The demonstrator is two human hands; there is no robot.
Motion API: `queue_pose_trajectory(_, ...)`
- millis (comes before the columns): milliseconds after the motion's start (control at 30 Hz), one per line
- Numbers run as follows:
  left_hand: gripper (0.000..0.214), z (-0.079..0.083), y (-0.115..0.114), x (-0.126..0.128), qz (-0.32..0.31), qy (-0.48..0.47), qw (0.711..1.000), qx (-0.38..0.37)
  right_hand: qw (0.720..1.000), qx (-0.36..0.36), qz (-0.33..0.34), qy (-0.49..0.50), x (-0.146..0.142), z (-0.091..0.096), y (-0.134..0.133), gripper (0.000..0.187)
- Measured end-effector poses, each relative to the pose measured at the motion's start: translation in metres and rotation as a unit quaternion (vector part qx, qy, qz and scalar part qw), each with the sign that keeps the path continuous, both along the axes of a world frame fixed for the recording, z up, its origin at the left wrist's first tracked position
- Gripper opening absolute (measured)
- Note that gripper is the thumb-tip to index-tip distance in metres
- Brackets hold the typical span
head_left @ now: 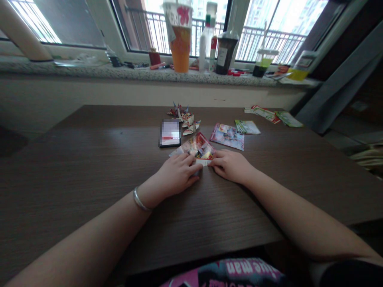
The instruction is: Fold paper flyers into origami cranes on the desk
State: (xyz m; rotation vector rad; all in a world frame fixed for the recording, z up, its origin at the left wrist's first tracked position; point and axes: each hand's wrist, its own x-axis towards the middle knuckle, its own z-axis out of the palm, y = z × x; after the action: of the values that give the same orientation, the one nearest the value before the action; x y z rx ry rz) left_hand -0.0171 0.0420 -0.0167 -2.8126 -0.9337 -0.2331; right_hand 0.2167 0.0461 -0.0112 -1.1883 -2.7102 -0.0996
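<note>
On the brown table lies a colourful printed sheet of paper, partly folded, with a white strip along its near edge. My left hand, with a silver bangle at the wrist, presses on the sheet's left and near side, its fingers bent over the paper. The right corner is pinched by my right hand. Both sets of fingertips almost meet at the white strip. Part of the sheet is hidden under the fingers. Just beyond it, a phone lies beside several folded paper figures.
Right of the sheet lie a stack of printed papers and greenish papers. More paper strips rest near the table's far right edge. On the windowsill stand a tall cup of orange drink, a dark bottle and other bottles.
</note>
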Motion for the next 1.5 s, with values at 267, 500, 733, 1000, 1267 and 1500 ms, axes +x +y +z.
queue_pose_trajectory(267,0.027,0.008,-0.002,-0.006,0.002,0.019,0.999,-0.03,1.0,-0.001,-0.005,0.008,0.001,0.001,-0.001,0.023)
queue_pose_trajectory(500,0.033,0.018,0.002,-0.017,0.008,0.023,0.996,-0.088,1.0,0.0,-0.004,0.011,0.001,0.0,-0.002,0.024)
queue_pose_trajectory(733,0.045,0.025,0.003,-0.025,0.014,0.009,0.993,-0.119,1.0,0.008,0.002,0.005,0.004,-0.002,-0.001,0.023)
queue_pose_trajectory(1000,0.043,0.023,0.007,-0.03,0.021,0.027,0.991,-0.128,1.0,0.009,0.005,0.013,0.005,-0.002,-0.001,0.023)
queue_pose_trajectory(1267,0.038,0.026,0.01,-0.031,0.026,0.02,0.985,-0.167,1.0,0.013,0.011,0.023,0.008,-0.005,-0.001,0.021)
queue_pose_trajectory(1500,0.036,0.026,0.014,-0.031,0.022,0.006,0.982,-0.187,0.999,0.026,0.022,0.023,0.011,-0.008,0.0,0.022)
